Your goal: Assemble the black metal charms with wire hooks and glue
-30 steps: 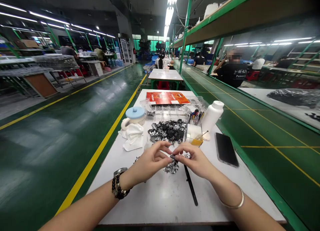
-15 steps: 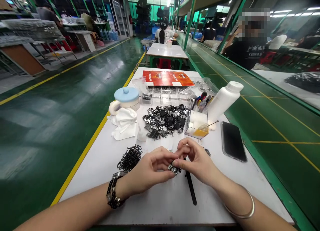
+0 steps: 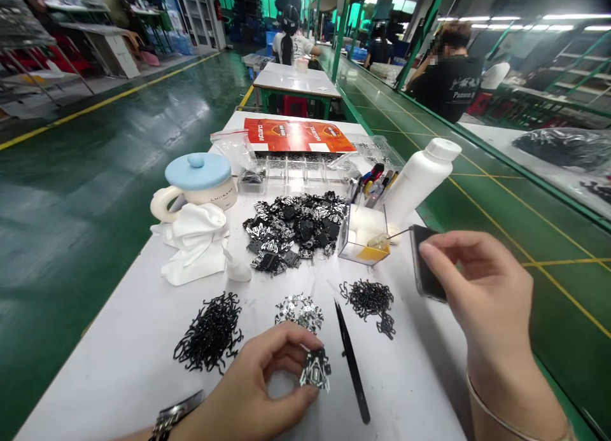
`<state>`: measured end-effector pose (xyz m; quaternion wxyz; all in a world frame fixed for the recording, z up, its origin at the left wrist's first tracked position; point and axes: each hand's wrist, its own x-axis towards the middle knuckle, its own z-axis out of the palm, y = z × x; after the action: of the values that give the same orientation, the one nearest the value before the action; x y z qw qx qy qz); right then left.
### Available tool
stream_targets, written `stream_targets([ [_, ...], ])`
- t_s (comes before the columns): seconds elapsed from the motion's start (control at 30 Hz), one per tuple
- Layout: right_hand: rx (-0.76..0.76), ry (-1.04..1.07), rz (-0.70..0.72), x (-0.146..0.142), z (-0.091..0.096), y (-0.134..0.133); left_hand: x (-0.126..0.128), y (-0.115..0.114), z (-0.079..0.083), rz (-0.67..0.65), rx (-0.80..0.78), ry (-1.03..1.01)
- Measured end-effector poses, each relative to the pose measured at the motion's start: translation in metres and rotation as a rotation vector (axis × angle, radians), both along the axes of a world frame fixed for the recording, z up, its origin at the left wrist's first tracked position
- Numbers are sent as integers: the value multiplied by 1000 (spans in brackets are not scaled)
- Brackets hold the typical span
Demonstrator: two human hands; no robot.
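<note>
My left hand pinches a small flat black-and-silver part by its edges, thumb below and index finger above. My right hand is raised over the phone, thumb and index finger together; anything between them is hidden. Near its fingertips, a thin rod sticks out of the clear box. Black tweezers lie right of the held part. Behind my left hand sits a pile of small silver pieces. Small black bent pieces form a left heap and a right heap.
A large pile of black-and-silver parts covers mid-table. To its left are a lidded mug, white cloth and small white bottle. A tall white bottle leans at right. Orange sheet lies behind.
My right hand has let go of the small part and moved right, over the phone. My left hand now holds the part alone, lower in view. The camera view has shifted.
</note>
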<state>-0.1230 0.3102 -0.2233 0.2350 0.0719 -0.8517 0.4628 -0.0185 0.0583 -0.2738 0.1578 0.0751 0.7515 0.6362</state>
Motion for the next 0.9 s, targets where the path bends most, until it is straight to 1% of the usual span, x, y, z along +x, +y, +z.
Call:
stream_targets([
  [0.03,-19,-4,-36,-2,0,4,0,1,-1,6,-12,25],
  [0.07,-22,-26,-21,-3,-1,4,1,2,-1,17,-22,54],
  [0.1,-13,-55,46,-3,-2,0,1,2,0,28,-32,82],
  [0.17,45,-112,259,1,-3,-18,3,4,2,39,-48,149],
  [0.23,180,-159,505,4,-5,-46,5,7,5,26,-56,201],
  [0.3,308,-178,675,5,-7,-79,9,9,6,-15,-61,242],
  [0.33,352,-175,733,3,-10,-96,10,9,7,-34,-65,259],
  [0.4,385,-180,794,-3,-17,-128,13,10,7,-50,-78,289],
  [0.47,394,-182,828,-10,-26,-156,16,10,8,-36,-94,309],
  [0.57,343,-203,837,-16,-34,-183,17,11,9,-5,-111,306],
  [0.63,255,-244,839,-15,-34,-187,17,12,9,15,-121,294],
  [0.7,125,-314,851,-12,-30,-179,17,13,9,28,-106,270],
  [0.8,-100,-458,860,-6,-21,-148,16,14,8,41,-95,226],
  [0.87,-232,-538,835,-1,-19,-121,15,14,6,19,-159,219],
  [0.9,-288,-565,817,1,-20,-107,14,13,5,-17,-213,235],
])
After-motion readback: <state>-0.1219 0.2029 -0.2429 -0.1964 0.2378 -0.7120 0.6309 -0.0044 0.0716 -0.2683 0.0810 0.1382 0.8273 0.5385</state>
